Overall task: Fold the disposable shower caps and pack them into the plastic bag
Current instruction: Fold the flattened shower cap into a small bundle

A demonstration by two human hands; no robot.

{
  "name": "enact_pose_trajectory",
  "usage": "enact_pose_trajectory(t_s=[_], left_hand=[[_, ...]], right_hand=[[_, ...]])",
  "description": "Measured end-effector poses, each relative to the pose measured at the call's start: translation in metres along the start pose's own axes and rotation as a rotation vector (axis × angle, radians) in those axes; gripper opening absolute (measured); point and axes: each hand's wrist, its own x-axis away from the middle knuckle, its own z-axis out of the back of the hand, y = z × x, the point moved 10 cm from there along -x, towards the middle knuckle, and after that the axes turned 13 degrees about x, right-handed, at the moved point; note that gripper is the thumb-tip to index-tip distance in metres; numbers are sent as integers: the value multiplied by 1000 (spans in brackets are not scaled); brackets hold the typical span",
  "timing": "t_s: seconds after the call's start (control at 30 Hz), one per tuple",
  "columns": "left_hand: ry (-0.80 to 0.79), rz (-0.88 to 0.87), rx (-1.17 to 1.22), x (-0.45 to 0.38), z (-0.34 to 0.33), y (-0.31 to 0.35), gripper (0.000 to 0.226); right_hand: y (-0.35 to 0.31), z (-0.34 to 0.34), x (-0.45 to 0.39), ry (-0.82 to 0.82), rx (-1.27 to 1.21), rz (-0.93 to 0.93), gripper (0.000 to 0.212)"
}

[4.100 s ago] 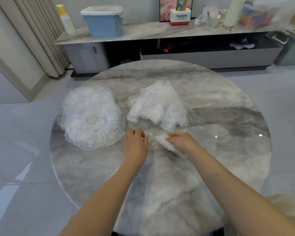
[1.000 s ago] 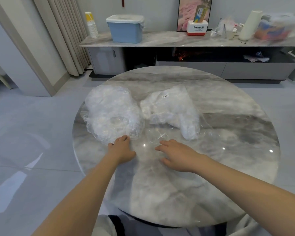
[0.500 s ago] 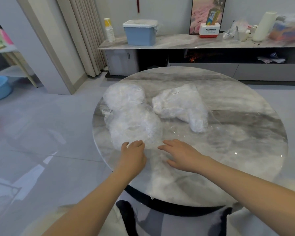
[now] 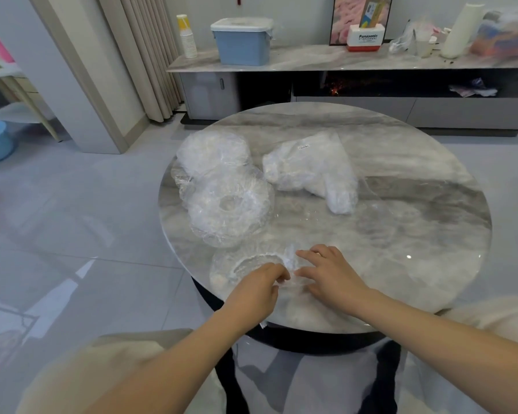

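Clear cap (image 4: pixel 245 265) flat; bag (image 4: pixel 314 168) stuffed

Clear shower caps (image 4: pixel 228 204), milky white plastic bag (image 4: pixel 314 171), grey-veined marble table (image 4: pixel 416 222), pale blue bin (image 4: pixel 242 41)

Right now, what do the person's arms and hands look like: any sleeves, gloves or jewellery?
Both forearms are bare right up to the frame edge: no sleeves visible. The left hand and right hand wear no gloves; no rings, watch or bracelet show.
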Motion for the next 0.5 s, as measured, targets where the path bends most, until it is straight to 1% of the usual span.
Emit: enact_pose_trajectory(t_s=[0.1,0.17,0.2,0.23,0.3,0.37,0.43,0.5], left_hand=[[-73,26,-82,3,-10,-8,37],[-102,53,-176,5,-13,-17,42],[-103,64,-206,6,-12,-22,41],[-96,78,-218,6,-11,-25,39],[-69,121,-206,6,-6,-33,33],[-50,156,-194,4,0,-39,31],[-51,184,-191,0,5,-40,38],[-70,189,-200,-5,8,-39,46]], right_hand=[[-2,10,4,88,32,48,21],[-2,9,8,72,9,90,9],[-1,5,10,24,-32,97,8],[2,-1,11,-40,-79,80,15],[12,-6,13,-115,-174,0,25],[23,-11,16,-170,-294,-109,29],[34,-19,19,-218,-443,-211,26],[44,-24,22,-233,-596,-308,24]])
